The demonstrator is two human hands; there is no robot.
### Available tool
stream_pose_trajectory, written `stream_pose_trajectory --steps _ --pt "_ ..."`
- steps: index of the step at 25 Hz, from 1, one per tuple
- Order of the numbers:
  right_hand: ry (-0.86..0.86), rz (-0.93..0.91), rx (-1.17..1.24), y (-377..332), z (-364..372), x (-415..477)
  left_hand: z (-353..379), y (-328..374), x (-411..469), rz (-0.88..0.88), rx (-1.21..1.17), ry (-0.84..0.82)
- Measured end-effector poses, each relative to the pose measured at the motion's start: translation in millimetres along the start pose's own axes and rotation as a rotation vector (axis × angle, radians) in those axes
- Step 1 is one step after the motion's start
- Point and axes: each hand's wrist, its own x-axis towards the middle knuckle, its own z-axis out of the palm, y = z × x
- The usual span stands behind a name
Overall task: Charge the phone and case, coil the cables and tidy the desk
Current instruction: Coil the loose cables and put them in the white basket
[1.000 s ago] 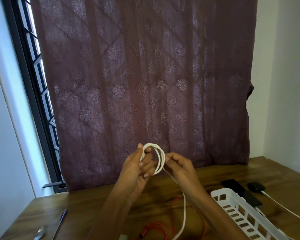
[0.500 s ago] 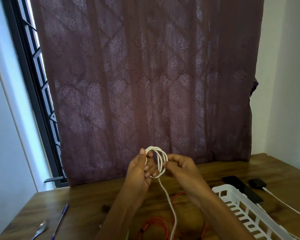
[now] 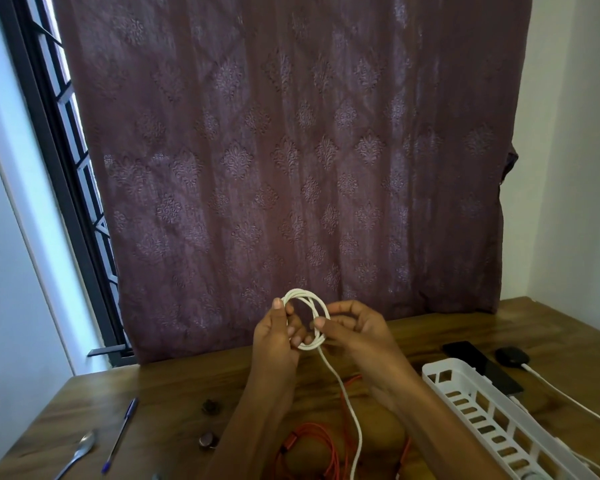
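Left hand (image 3: 274,341) and right hand (image 3: 357,327) fingers (image 3: 278,303) pinch the white coil (image 3: 300,292); tail (image 3: 347,393) dangles. Loosen, and loops spring; tail may snag orange cable (image 3: 314,441).

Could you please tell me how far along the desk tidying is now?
Done, it seems: the case has a lead plugged in. In hand: left hand and right hand hold the part-coiled white cable. Left: orange cable, pen, spoon lie loose.

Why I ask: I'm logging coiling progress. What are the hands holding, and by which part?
The white cable, by its coiled loops: left hand grips the coil's left side, right hand pinches its right side.
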Motion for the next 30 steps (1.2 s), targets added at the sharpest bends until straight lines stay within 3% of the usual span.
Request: stream_pose_trajectory --steps 7,12,14,18,22,24,30 --pt "0.04 -0.015 0.019 -1.4 -1.6 1.8 -1.9 -7.0 -2.2 0.072 0.159 -0.028" --pt "-0.134 0.217 0.479 -3.9 -8.2 5.9 -4.4 -14.9 -4.7 0.063 0.218 -0.035" --pt "-0.143 0.246 0.538 -3.1 -9.7 6.8 -1.6 -18.5 -8.2 0.087 0.253 -0.015" --pt "0.003 0.142 0.392 -0.1 -11.9 5.6 3.3 -24.0 -16.8 0.18 0.341 0.039" --pt "0.17 -0.146 -0.105 3.3 -11.6 -4.5 7.7 -24.1 -16.9 0.267 0.425 0.126" --pt "0.205 -0.231 -0.192 6.4 -8.2 -11.8 8.8 -22.1 -15.4 0.3 0.424 0.144" --pt "0.146 -0.115 -0.228 7.0 -3.4 -24.1 5.8 -21.1 -18.3 0.335 0.461 0.084"
